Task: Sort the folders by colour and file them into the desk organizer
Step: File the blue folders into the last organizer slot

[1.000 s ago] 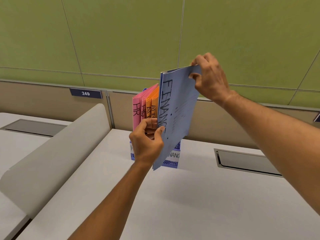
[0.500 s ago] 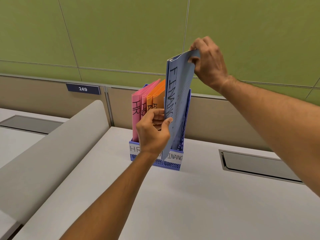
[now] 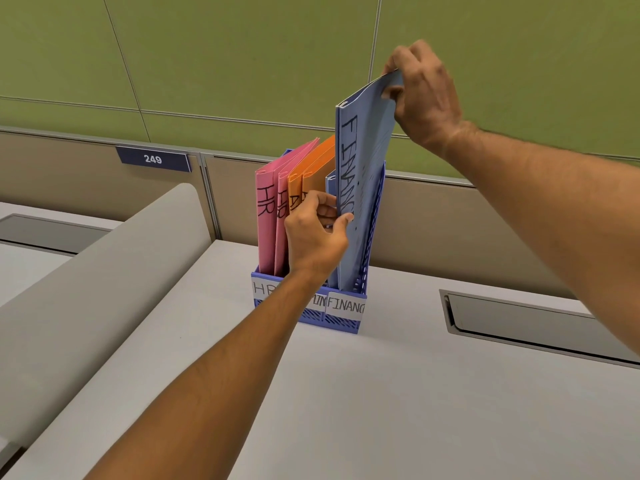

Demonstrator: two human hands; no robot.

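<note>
Blue card folder [image 3: 363, 188] | both hands' fingers [image 3: 393, 93] pinching | slotted plastic organizer [image 3: 341, 322]

Folders [image 3: 304, 202] upright in organizer [image 3: 341, 322]

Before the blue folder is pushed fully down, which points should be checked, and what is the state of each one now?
1. Right hand grips top corner of blue FINANCE folder: ok.
2. Left hand steadies its front edge: ok.
3. Folder's lower end is inside the slot labelled FINANCE: ok.
4. Colour matches the blue folder already there: ok.
5. Folder fully seated in desk organizer: not ok, it stands high.
6. Slot bottom free of obstruction: cannot tell.
</note>
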